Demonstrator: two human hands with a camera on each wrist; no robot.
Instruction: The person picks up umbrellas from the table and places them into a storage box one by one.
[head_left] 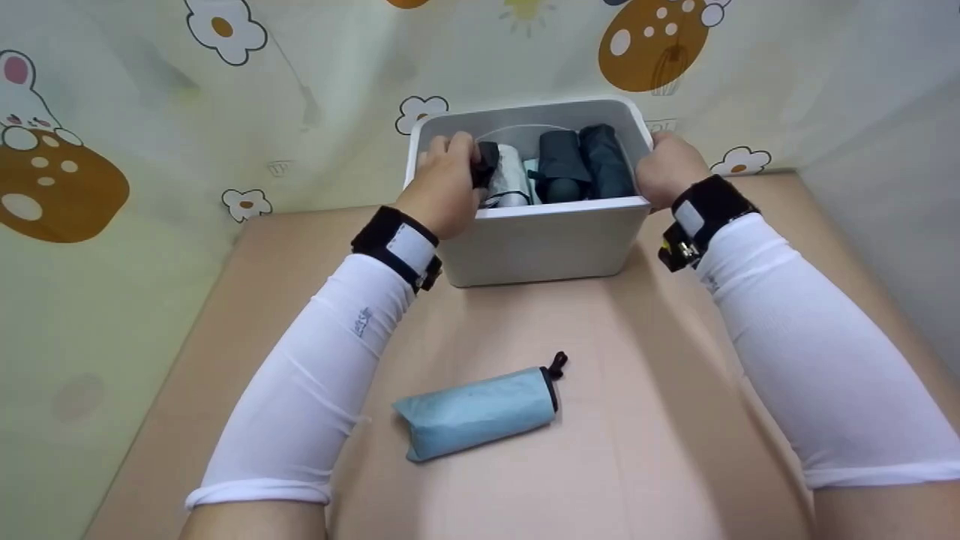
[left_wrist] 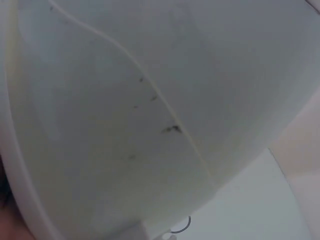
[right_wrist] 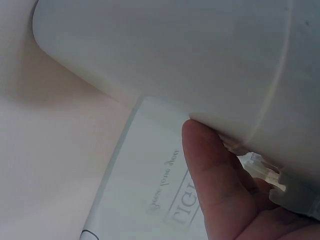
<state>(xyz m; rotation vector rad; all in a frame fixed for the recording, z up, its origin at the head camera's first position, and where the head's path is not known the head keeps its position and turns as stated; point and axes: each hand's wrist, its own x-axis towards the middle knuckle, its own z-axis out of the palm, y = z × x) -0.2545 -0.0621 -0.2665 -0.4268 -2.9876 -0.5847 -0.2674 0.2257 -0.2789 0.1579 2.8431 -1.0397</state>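
A light grey bin [head_left: 547, 244] stands on the table near the wall, holding several folded umbrellas. My left hand [head_left: 446, 184] reaches over its front left corner, fingers curled beside a black folded umbrella [head_left: 486, 165] that it grips. Most of that umbrella is hidden. In the left wrist view the bin's wall [left_wrist: 150, 125] fills the picture, with only a bit of skin past the rim. My right hand [head_left: 671, 169] grips the bin's right side at the rim; in the right wrist view, a finger [right_wrist: 205, 160] lies against its underside. A light blue umbrella in its sleeve [head_left: 480, 412] lies on the table between my forearms.
Inside the bin are a white patterned umbrella [head_left: 510, 172] and two dark umbrellas, one grey [head_left: 561, 161] and one navy [head_left: 604, 161]. Behind the bin, a patterned wall covering [head_left: 337, 97] meets the table's [head_left: 562, 330] back edge.
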